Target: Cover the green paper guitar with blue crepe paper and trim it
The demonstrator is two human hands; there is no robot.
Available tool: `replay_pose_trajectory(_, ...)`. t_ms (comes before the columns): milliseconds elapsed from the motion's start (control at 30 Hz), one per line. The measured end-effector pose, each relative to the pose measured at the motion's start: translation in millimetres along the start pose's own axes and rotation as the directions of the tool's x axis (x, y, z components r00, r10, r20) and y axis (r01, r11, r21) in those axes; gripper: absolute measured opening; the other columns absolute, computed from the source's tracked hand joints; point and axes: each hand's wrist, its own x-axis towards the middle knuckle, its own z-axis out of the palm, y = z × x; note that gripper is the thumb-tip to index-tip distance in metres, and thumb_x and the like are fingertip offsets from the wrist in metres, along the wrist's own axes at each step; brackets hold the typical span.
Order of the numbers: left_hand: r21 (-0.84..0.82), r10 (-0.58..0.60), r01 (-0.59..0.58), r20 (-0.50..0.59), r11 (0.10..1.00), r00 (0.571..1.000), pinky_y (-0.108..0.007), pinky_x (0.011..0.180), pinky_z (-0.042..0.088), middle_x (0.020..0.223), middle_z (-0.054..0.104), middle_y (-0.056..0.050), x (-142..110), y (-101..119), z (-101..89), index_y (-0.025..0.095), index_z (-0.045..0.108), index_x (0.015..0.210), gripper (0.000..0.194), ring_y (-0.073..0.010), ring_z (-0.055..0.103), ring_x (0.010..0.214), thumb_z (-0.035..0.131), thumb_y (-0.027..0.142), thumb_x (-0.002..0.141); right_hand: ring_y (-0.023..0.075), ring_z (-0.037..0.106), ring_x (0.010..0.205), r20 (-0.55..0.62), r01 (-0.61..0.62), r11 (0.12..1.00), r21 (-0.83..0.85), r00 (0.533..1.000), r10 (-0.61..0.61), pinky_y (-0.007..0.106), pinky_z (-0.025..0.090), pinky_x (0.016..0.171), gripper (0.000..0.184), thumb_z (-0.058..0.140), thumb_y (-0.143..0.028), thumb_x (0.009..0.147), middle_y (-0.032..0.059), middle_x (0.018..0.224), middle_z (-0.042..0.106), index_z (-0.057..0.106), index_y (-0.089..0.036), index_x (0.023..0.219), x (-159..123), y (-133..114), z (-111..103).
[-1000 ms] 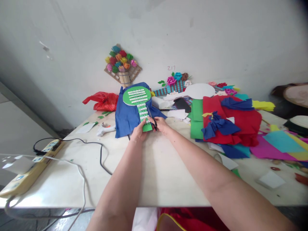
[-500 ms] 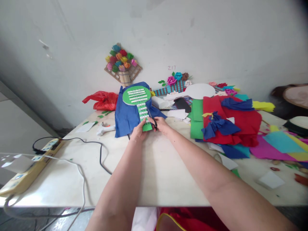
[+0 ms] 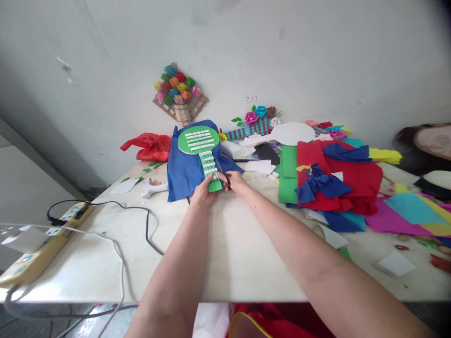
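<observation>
A green paddle-shaped paper cutout (image 3: pixel 187 145) with rows of white strips stands out in front of a blue crepe paper sheet (image 3: pixel 179 176). My left hand (image 3: pixel 203 190) is closed on the lower end of its handle, thumb on the front face. In my right hand (image 3: pixel 235 182) is a pair of scissors (image 3: pixel 228 180) with dark handles, fingers wrapped around them. The thin blades point up along the right edge of the handle. My right fingertips are at that edge too; whether they also grip the paper is hard to tell.
A white glue gun (image 3: pixel 154 188) lies left of the blue paper, before a red plastic bag (image 3: pixel 151 145). A power strip (image 3: pixel 45 249) with cables runs along the left. Red crepe paper (image 3: pixel 359 173), green sheets (image 3: pixel 289 173) and a white oval (image 3: pixel 293 134) are at right.
The round top of the green cutout has shifted slightly left, tilting it a little. Both hands keep their grip in nearly the same place.
</observation>
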Motion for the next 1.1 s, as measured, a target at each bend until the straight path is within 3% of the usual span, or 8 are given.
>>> replay_pose_trajectory(533,0.056,-0.017,0.01,0.118,0.998,0.993,-0.034,0.069,0.055,0.081,0.069,-0.013,1.8,-2.8,-4.5,0.004,0.066,0.086,0.015,-0.0192,0.066,0.065,0.067,0.012,0.074,0.0064,0.044,0.027,-0.001,-0.036,0.999,0.026,0.999,0.036,0.016,0.03,0.027,0.042,0.072,-0.051,0.069,-0.0052,0.039,0.049,0.052,-0.015,0.061,3.4,-1.6,-2.9)
replay_pose_trajectory(1100,0.028,-0.01,0.008,0.054,1.0,0.999,-0.031,0.067,0.056,0.078,0.069,-0.011,-1.5,-1.0,-1.8,0.005,0.065,0.087,0.017,-0.0193,0.066,0.066,0.068,0.009,0.071,0.005,0.041,0.027,-0.039,0.038,0.999,0.0,0.999,-0.038,0.017,0.03,0.029,0.04,0.071,-0.049,0.07,-0.0072,0.04,0.046,0.05,-0.017,0.058,9.9,7.1,1.1)
